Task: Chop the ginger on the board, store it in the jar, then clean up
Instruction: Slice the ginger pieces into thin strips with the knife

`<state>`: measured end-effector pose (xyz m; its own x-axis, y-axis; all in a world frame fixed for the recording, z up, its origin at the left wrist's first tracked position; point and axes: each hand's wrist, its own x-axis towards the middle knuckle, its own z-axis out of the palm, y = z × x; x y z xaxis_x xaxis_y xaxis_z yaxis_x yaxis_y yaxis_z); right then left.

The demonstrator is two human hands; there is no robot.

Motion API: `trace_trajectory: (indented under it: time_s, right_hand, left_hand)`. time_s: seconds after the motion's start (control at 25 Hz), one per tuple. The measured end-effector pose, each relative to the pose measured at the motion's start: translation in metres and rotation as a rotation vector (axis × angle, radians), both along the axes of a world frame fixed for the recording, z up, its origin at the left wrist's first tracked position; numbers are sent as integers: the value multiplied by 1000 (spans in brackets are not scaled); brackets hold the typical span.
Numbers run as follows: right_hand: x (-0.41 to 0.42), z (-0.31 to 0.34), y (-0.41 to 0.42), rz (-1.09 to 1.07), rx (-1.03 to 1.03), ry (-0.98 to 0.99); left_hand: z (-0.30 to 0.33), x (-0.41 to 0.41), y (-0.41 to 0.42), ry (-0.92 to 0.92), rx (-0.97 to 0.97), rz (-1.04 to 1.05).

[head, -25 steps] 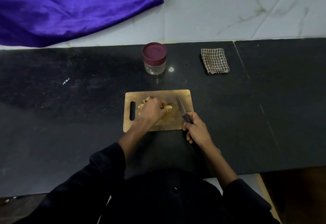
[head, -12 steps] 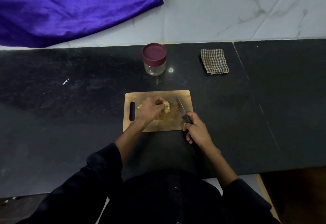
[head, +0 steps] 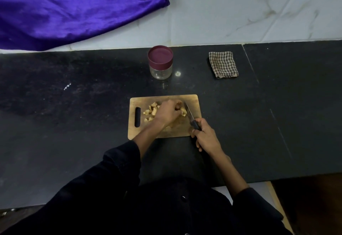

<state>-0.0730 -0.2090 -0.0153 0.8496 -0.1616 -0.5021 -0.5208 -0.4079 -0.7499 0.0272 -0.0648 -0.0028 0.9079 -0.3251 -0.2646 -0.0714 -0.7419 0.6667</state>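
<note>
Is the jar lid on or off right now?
On. The maroon lid sits on the upright jar behind the cutting board; no ginger stored yet.

I see a tan wooden cutting board [head: 192, 129] lying flat on the dark counter, its slotted handle hole at the left end. Pale yellow ginger pieces [head: 150, 110] sit scattered on its left and middle, with one chunk [head: 183, 111] just beside the knife blade. The knife [head: 190, 117], black-handled, angles across the board's right side, tip pointing away. Behind the board, well apart, stands an upright clear jar [head: 160, 71] with its maroon lid [head: 160, 56] on.
</note>
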Motion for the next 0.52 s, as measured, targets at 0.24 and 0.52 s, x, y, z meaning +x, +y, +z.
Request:
trace_trajectory:
  time_s: [0.24,0.52]
  right_hand:
    - [0,4,0,-30,1,47]
    - [-15,5,11,9,68,107]
  left_hand:
    - [-4,-13,16,-114,154,-85]
    - [-7,-12,24,-217,198,45]
